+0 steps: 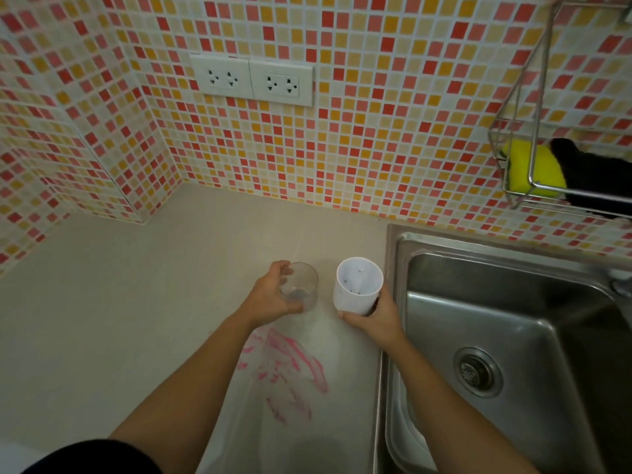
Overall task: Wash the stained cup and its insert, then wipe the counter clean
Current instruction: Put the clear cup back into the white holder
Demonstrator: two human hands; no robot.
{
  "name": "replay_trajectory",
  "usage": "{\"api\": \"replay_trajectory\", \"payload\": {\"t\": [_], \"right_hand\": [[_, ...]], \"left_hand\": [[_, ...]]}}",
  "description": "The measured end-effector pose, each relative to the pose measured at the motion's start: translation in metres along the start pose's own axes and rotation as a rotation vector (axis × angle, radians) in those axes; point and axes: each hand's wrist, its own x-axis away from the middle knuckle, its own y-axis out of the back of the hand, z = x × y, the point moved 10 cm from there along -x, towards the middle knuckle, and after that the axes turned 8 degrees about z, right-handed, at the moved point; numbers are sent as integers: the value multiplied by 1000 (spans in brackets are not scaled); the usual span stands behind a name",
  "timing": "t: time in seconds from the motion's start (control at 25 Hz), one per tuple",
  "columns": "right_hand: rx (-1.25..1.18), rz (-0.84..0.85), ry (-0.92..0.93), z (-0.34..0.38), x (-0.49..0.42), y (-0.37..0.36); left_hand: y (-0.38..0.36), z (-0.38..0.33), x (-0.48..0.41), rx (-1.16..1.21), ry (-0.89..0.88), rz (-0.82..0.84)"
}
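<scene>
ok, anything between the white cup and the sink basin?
Nothing visible. The right hand grips the white cup right beside the sink; only its low steel rim lies between.

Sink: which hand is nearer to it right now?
Right. The right hand, holding the white cup, is just beside the left rim of the sink; the left hand, gripping the clear cup, is farther left over the counter.

The wire rack [539, 107], its black cloth [598, 179] and the sink [478, 242] run off the right edge. The left hand [270, 297] covers the near side of the clear cup [304, 283]. The right hand [376, 318] hides the base of the white cup [352, 297], whose dark inner specks are too small to identify.
</scene>
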Motion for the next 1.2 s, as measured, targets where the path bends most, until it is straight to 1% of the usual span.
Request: {"api": "replay_trajectory", "payload": {"t": [0.08,0.16,0.24,0.36,0.44,0.52,0.72,0.88,1.0,1.2], "right_hand": [[-8,-70,-5,5,6,24],[76,-118,1,18,12,53],[168,-127,9,30,20,78],[295,-87,40,53,31,100],[404,-27,66,70,32,103],[549,76,90,91,28,94],[1017,366,256,143,8,37],[1294,467,337,163,0,-4],[1395,536,361,165,-5,-23],[1445,604,323,167,-11,-36]], "left_hand": [[-9,-7,-1,21,-41,-26],[-32,-16,-5,17,-92,36],[-54,-25,-10,19,-131,98],[-66,-25,-17,49,-149,139],[-66,-13,-20,45,-126,156],[-66,-3,-20,2,-109,159],[-66,1,-23,-15,-123,167],[-66,0,-24,-47,-147,170],[-67,-2,-24,-64,-161,173],[-67,-1,-25,-45,-152,185]]}}
